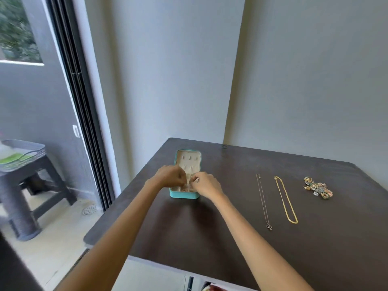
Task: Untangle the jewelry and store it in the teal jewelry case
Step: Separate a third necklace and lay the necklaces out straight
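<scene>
The teal jewelry case (183, 194) lies open on the dark table (231, 238), its cream lid panel flat behind it. Both hands hover over its compartments. My left hand (171, 176) has its fingers curled above the case's left side. My right hand (204, 184) pinches something small and pale over the middle; what it is cannot be made out. Some gold pieces lie in the front compartments. To the right a thin silver necklace (263, 201) with a pendant and a gold chain (286, 199) lie straight. A cluster of colourful earrings (318, 187) sits further right.
The table stands against a grey wall, with its left edge beside a sliding glass door (84, 122). Beyond the door a dark stool (31, 181) carries a grey tray. A white cabinet front shows under the table's near edge.
</scene>
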Available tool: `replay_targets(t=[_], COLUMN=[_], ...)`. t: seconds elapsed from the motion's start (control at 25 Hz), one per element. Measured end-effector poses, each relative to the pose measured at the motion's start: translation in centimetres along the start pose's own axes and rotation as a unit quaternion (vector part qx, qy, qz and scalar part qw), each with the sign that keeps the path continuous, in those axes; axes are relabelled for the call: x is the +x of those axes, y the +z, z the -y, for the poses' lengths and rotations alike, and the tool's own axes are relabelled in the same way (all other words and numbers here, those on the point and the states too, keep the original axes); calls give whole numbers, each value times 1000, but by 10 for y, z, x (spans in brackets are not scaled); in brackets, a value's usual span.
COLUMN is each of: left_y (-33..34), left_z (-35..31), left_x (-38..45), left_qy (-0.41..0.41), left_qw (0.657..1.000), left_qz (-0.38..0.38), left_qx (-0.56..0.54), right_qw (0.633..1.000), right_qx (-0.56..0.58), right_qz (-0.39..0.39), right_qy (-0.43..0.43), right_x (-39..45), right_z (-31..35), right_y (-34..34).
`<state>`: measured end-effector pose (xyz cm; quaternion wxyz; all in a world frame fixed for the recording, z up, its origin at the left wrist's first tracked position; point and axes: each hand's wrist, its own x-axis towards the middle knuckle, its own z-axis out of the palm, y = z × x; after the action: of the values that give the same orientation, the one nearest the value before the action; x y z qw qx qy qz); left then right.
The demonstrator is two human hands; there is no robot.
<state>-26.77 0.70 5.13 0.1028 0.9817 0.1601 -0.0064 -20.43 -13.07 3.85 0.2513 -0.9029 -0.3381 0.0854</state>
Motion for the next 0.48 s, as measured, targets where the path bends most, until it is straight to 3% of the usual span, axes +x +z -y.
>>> replay_targets(t=[0.12, 0.24, 0.48], left_y=[10, 10, 10], left_z=[7, 5, -11], left_x=[4, 7, 11], left_qy=[1, 14, 21], left_qw=[1000, 998, 992], left_qz=[20, 31, -15], left_qx=[-8, 52, 120], right_qw=[1000, 999, 987], right_qx=[1, 34, 155], right_qz=[10, 17, 30], right_qy=[2, -3, -11], right_x=[2, 7, 5], right_z=[0, -8, -16], right_y=[9, 15, 16])
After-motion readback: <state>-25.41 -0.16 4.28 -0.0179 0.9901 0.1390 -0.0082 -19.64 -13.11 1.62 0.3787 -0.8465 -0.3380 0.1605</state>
